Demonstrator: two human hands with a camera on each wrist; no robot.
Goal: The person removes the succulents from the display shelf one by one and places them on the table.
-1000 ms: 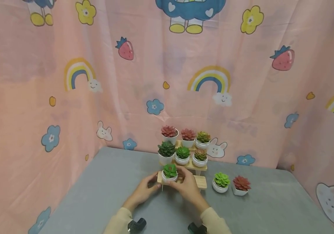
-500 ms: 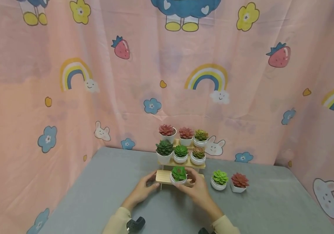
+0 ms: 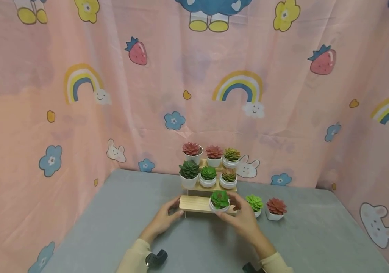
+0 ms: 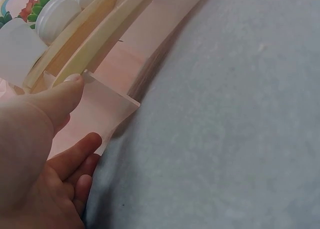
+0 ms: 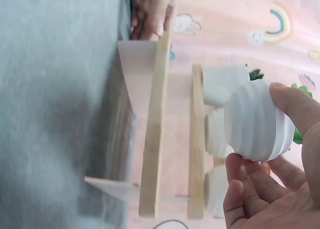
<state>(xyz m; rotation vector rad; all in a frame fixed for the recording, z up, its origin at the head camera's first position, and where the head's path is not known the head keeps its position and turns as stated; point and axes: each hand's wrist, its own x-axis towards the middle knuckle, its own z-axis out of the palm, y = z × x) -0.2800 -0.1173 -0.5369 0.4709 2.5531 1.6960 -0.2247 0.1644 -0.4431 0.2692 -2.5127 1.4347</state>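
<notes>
The fingers [image 5: 294, 103] of the right hand [image 3: 246, 220] are pinching the green succulent [image 3: 220, 199] by its white pot [image 5: 256, 121], holding it above the lower shelf [image 3: 194, 204], while the left hand [image 3: 158, 222] is gripping that shelf's left end. Three potted plants [image 3: 208, 176] are standing just behind on the middle shelf [image 3: 211, 188]; a brush of the right hand against that shelf could be toppling them.

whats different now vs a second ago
The right hand has carried the green potted succulent it holds rightward over the bottom shelf, from its left end. The left hand stays at that end; the other potted succulents haven't moved.
</notes>
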